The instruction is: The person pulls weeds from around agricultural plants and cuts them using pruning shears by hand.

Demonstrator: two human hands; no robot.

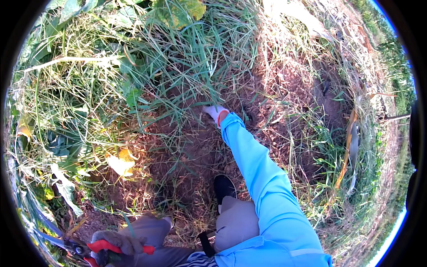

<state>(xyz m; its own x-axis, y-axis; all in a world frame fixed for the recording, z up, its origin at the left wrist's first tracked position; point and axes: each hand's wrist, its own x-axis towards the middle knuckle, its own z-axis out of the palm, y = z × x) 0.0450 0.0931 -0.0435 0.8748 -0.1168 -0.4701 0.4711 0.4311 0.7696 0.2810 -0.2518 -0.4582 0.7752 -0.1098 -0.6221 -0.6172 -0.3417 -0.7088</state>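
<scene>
My left hand, in a grey work glove, holds red-handled pruning shears at the lower left. Their blades point left, among leaves at the picture's rim. Out of the blue sleeve reaches my right hand, in a white glove with a reddish cuff. It is low over the ground at the edge of long green grass. Its fingers are hidden or too small to make out, so what it touches does not show.
Bare reddish soil lies before my dark shoe and bent knees. A yellow leaf rests in the grass on the left. Broad green leaves grow at upper left. Dry stalks and a long dried leaf stand right.
</scene>
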